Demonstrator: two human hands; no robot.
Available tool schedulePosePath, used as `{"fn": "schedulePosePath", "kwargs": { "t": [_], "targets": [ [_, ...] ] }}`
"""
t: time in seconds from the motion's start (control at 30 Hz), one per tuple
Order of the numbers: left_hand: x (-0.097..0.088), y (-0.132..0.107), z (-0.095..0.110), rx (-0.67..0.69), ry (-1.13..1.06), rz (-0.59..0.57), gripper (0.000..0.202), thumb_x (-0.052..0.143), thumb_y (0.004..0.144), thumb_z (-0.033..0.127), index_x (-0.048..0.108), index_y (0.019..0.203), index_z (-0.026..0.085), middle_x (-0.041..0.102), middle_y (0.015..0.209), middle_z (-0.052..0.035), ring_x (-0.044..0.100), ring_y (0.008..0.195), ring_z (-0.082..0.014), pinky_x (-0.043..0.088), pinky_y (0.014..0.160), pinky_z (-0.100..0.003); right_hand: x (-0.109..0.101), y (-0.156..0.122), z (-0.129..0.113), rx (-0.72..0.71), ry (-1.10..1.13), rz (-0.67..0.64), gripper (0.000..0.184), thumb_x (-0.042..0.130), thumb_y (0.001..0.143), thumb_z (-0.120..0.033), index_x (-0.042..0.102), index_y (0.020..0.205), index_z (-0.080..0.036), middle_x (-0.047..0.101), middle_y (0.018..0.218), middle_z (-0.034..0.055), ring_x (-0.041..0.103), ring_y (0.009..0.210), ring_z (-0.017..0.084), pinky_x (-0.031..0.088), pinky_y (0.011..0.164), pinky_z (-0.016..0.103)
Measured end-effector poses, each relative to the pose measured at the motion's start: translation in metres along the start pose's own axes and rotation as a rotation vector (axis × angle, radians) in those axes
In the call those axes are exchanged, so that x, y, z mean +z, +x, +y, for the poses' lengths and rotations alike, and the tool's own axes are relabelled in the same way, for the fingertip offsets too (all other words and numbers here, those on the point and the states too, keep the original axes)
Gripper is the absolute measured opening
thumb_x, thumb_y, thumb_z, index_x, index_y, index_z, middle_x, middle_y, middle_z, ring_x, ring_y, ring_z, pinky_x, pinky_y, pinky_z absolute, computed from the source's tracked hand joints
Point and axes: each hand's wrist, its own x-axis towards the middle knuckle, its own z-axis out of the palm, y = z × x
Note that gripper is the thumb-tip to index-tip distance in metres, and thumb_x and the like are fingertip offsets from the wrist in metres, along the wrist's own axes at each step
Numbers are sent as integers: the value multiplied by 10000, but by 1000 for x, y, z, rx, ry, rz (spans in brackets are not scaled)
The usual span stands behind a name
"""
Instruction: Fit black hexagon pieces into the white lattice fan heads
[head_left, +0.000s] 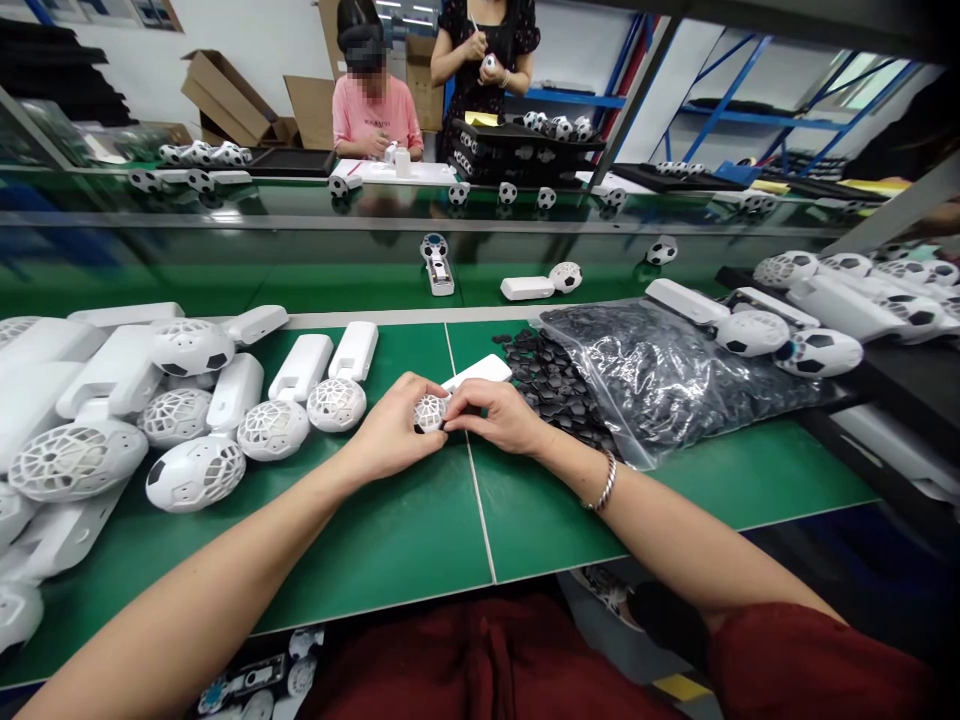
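Note:
Near the middle of the green table, a white football-shaped device [430,412] with a webbed round head is gripped by my left hand [397,425], thumb and fingers around the head. Its white handle [480,372] points away to the right, behind my fingers. My right hand [496,412] pinches at the right side of the round head; a small dark piece seems to show by its fingertips, too hidden to be sure. Just right of that hand lie many loose black patches [551,385], spilling from a clear plastic bag [652,360].
White football-headed devices [199,470] crowd the table's left side. More devices [750,330] lie on and beside the bag. Beyond the table edge runs a green conveyor [337,270] carrying several devices. Two people [379,115] work across it, beside stacked black trays [517,155].

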Motion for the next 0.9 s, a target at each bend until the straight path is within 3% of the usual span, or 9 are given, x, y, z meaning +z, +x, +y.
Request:
{"fn": "schedulePosePath", "kwargs": {
  "t": [0.2, 0.3, 0.4, 0.5, 0.6, 0.7, 0.8, 0.9],
  "targets": [
    [8, -2, -1, -5, 8, 57, 294, 565, 645, 197, 531, 936, 171, 512, 948, -34, 523, 936, -206, 423, 839, -334, -1, 8, 1, 79, -109, -73, 144, 670, 733, -273, 589, 681, -166, 587, 678, -4, 527, 669, 122, 416, 641, 246],
    [2, 4, 3, 20, 37, 36, 271, 566, 637, 196, 542, 906, 173, 520, 927, -31, 529, 913, -203, 431, 817, -329, -9, 7, -4, 109, -131, -12, 186, 699, 700, -307, 585, 748, -168, 583, 732, -5, 522, 654, 109, 413, 600, 226],
    [-20, 29, 9, 91, 177, 40, 324, 582, 613, 179, 550, 935, 165, 520, 945, -37, 521, 926, -217, 431, 811, -328, -29, -1, -11, 108, -231, 194, 217, 695, 704, -326, 584, 813, -174, 587, 799, 14, 531, 706, 122, 430, 639, 238],
    [-50, 78, 5, 16, 383, 155, 384, 628, 618, 177, 553, 994, 165, 500, 995, -30, 499, 973, -215, 408, 860, -319, -51, -14, -10, 178, -428, 322, 126, 641, 761, -280, 594, 799, -170, 593, 797, 29, 535, 754, 144, 432, 709, 269],
    [-68, 131, -13, -148, 471, 254, 403, 629, 702, 238, 513, 1071, 127, 458, 1086, -34, 436, 1088, -241, 361, 929, -336, -61, -26, 0, 317, -607, 219, 71, 613, 782, -235, 625, 807, -170, 619, 835, 46, 536, 825, 175, 418, 786, 311],
    [-70, 166, -34, -292, 491, 288, 489, 662, 708, 295, 471, 1114, 100, 446, 1171, -102, 396, 1143, -317, 349, 936, -434, -59, -32, 9, 407, -668, 17, 94, 583, 803, -224, 659, 842, -184, 644, 880, 44, 529, 857, 184, 412, 817, 318],
    [-69, 173, -44, -395, 516, 213, 549, 677, 690, 318, 457, 1147, 110, 465, 1213, -170, 419, 1137, -362, 375, 886, -473, -58, -32, 11, 435, -688, -119, 124, 584, 805, -242, 676, 877, -199, 650, 928, 33, 523, 890, 192, 418, 808, 303],
    [-82, 149, -37, -340, 582, -2, 609, 589, 760, 349, 378, 1241, 41, 411, 1293, -214, 419, 1144, -346, 374, 887, -441, -58, -31, 9, 465, -742, -187, 130, 594, 796, -241, 679, 889, -212, 641, 963, 34, 522, 912, 207, 422, 771, 298]
  ]
}}
